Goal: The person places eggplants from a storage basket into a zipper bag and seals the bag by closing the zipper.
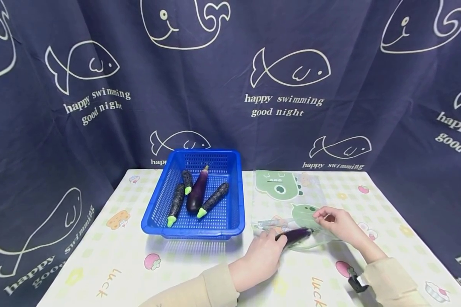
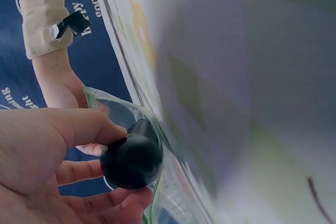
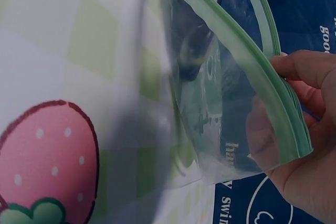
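You can read "happy swimming" and "good night" repeated in white across the hanging navy fabric curtain (image 1: 223,85), and "luck" twice on the white-and-green checked tablecloth (image 1: 130,256).

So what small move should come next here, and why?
Probably the left hand should ease the eggplant deeper into the clear bag: its stem end shows through the plastic, and the right hand pinches the green rim at the open mouth.

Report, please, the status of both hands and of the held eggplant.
Left hand grips dark eggplant, partway inside clear bag. Right hand pinches bag's green edge. Blue basket stands off to the left; no obstruction seen.
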`<state>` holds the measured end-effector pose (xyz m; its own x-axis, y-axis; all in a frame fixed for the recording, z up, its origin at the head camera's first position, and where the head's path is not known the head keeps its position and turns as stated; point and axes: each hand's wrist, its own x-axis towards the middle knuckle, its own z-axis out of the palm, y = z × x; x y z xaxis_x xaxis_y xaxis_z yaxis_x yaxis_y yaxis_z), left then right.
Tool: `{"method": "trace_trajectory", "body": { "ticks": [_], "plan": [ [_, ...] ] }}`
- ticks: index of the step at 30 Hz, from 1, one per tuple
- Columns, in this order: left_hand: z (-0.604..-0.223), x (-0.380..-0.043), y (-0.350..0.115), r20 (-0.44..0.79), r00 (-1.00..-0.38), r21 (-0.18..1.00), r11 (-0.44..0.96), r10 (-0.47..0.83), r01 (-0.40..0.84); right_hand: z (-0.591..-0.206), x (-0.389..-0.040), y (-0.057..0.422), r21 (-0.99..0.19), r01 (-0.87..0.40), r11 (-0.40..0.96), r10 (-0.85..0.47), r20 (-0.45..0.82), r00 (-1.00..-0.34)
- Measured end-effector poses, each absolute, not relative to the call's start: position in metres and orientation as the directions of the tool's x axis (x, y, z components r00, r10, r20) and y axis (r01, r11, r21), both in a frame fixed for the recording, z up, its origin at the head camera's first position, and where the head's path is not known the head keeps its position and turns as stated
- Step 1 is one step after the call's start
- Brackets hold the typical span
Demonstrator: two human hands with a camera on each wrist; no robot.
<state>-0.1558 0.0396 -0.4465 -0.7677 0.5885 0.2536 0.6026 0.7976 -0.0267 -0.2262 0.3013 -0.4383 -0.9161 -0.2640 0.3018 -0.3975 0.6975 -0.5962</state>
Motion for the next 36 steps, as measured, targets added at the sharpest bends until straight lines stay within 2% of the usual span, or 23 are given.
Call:
{"method": "trace_trajectory", "body": {
  "ticks": [8, 18, 27, 36],
  "plan": [
    [-0.448, -0.16, 0.044, 0.33, -0.729, -0.057, 0.783, 0.6, 0.619, -0.441, -0.23, 0.303, -0.569, -0.403, 0.716, -0.271, 0.306, -0.913],
    [-0.445, -0.162, 0.055, 0.308, -0.742, -0.088, 0.794, 0.596, 0.602, -0.439, -0.231, 0.304, -0.573, -0.406, 0.712, -0.28, 0.299, -0.912],
    [-0.443, -0.166, 0.063, 0.337, -0.721, -0.116, 0.786, 0.606, 0.607, -0.438, -0.231, 0.302, -0.57, -0.41, 0.713, -0.284, 0.299, -0.911],
    [-0.44, -0.165, 0.072, 0.315, -0.718, -0.194, 0.783, 0.62, 0.591, -0.433, -0.23, 0.298, -0.583, -0.422, 0.694, -0.285, 0.316, -0.905]
  ]
}}
